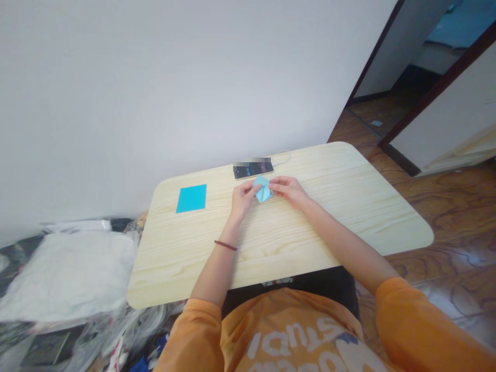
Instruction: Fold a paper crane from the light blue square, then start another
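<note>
A piece of folded light-blue paper stands out between my hands, above the middle of the pale wood table. My left hand pinches its left side, and my right hand grips its right side. Part of the fold is hidden by my fingers. A flat square of brighter blue paper lies to the left of my left hand, untouched. A dark red bead bracelet circles my left wrist.
A black smartphone with a white cable lies near the table's far edge, just beyond my hands. A white wall rises behind the table. Plastic bags and a white cushion are heaped at the left, with a wooden floor at the right.
</note>
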A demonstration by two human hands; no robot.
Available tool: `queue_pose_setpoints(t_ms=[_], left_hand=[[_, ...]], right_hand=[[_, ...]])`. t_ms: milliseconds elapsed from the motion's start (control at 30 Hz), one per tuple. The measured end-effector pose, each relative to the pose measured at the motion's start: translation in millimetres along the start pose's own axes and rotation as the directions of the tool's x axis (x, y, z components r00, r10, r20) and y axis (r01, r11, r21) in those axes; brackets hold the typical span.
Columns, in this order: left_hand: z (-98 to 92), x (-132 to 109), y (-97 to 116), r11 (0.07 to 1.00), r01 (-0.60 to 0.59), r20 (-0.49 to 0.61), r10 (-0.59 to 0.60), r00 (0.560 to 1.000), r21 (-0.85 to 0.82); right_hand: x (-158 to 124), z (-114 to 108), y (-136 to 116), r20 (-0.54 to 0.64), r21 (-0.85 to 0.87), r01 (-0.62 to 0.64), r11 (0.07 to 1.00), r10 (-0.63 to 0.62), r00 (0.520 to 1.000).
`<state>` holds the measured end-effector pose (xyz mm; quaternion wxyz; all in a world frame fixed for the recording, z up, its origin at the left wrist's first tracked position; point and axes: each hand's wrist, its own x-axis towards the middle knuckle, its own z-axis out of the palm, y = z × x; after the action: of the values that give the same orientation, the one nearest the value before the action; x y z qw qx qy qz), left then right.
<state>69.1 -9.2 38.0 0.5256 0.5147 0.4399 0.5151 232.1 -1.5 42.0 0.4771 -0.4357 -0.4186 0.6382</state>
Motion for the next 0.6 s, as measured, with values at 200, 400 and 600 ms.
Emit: queue_pose_setpoints(t_ms=[200, 400, 600], left_hand=[[0.7, 0.3, -1.5, 0.994, -0.019, -0.012, 0.021, 1.0, 0.108], [1.2, -0.8, -1.9, 0.987, -0.01, -0.021, 0.014, 1.0, 0.159], [3.4, -3.0, 1.7, 0.994, 0.003, -0.046, 0.002, 0.999, 0.112]], right_hand=[[0.6, -1.3, 1.4, -0.008, -0.042, 0.009, 0.999, -0.009, 1.0], [-0.1, -3.0, 2.2, 0.06, -0.064, -0.026, 0.998, 0.03, 0.998], [0.5, -4.6, 4.0, 0.094, -0.02, -0.071, 0.997, 0.073, 0.993]])
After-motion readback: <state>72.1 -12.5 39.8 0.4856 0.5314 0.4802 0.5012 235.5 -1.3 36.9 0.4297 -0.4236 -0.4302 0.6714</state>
